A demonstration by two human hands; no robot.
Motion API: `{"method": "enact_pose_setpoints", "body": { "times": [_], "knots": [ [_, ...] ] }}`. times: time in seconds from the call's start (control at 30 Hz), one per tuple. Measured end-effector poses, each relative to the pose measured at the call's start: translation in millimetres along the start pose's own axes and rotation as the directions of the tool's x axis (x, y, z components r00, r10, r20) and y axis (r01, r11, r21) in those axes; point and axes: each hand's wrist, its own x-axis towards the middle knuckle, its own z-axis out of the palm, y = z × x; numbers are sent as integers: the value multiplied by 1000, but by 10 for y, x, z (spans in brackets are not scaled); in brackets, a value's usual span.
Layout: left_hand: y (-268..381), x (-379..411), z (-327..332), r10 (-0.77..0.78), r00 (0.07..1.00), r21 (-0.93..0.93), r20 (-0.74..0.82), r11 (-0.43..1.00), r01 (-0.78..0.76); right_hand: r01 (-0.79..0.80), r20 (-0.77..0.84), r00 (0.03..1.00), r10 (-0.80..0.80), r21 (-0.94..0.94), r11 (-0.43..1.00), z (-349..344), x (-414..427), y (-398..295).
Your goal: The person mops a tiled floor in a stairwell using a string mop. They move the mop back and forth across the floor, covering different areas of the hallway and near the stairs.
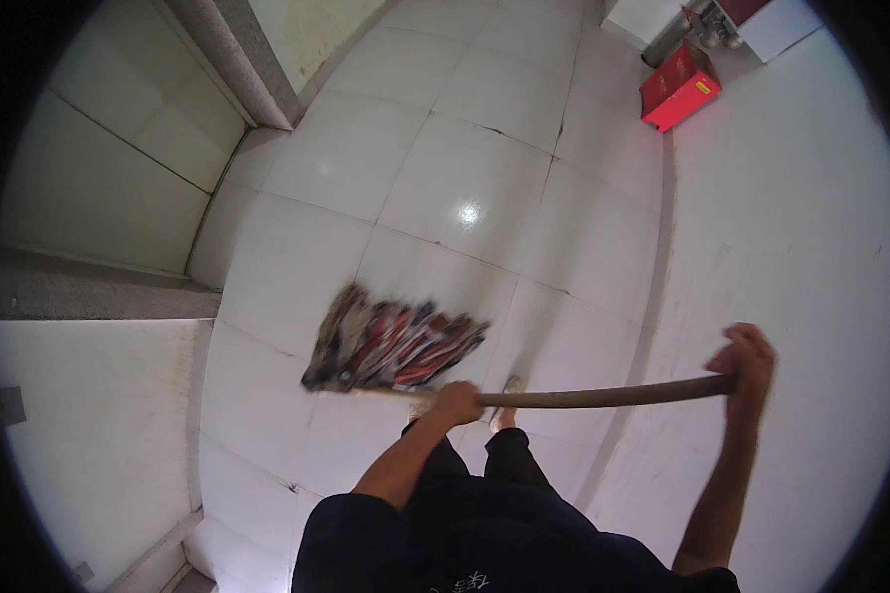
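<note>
A string mop with a wooden handle [601,398] lies across the view in front of me. Its head of grey, black and red cloth strips [404,337] is spread over the tiled floor, slightly blurred, left of my feet. My left hand [457,402] is wrapped around the lower part of the handle. At the upper end, on the right, my right hand [747,363] holds the handle against the palm, its fingers loosely curled above it. Both my feet are on the floor beneath the handle, one partly hidden by my left hand.
Pale floor tiles [460,170] run ahead between two walls. A red box [678,89] stands by the right wall [771,244], near a metal cylinder [675,37]. On the left are a pale door panel [141,141] and stone-like door frames [104,290].
</note>
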Motion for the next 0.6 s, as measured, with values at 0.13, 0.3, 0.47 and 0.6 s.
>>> {"method": "enact_pose_setpoints", "body": {
  "times": [0.13, 0.3, 0.47, 0.6],
  "knots": [
    [-893, -924, 76, -176, 965, 95, 194, 983, 160, -374, 549, 795, 257, 110, 921, 575, -390, 380],
    [-1113, -1184, -430, -270, 919, 145, 287, 961, 237, -534, 669, 743, 4, 589, 607, 703, -747, 769],
    [-889, -556, -935, -180, 976, 203, 124, 967, 152, -268, 332, 940, 84, 559, 785, 485, -853, 459],
    [-317, 189, -1095, 99, 993, 147, -70, 985, -88, 24, 60, 996, -69, 553, 833, -29, -972, 346]
  ]
}}
